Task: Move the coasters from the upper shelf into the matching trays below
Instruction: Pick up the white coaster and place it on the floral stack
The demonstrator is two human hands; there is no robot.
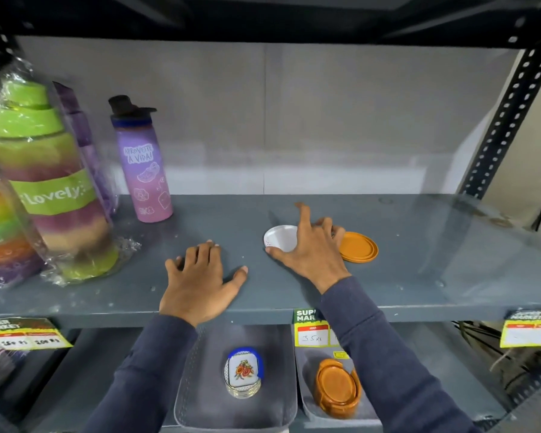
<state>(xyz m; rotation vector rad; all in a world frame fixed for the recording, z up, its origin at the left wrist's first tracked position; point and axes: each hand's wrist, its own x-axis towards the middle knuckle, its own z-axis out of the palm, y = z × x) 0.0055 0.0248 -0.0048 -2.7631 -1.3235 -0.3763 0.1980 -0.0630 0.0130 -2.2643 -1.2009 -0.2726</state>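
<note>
The left hand point(200, 276) lay flat on the upper shelf point(419, 260), fingers spread and holding nothing. The right hand point(313, 248) reached over a white coaster point(278, 237), thumb at its near edge and fingers arched above it with the index raised; whether it gripped the coaster could not be told. An orange coaster point(359, 246) lay just right of that hand, partly under its fingers. Below the left hand, a grey tray point(200, 401) held a stack of floral coasters point(243, 375). Below the right wrist, a second tray point(306, 398) held orange coasters in a holder point(336, 390). A purple water bottle point(142, 164) stood well left of both hands.
</note>
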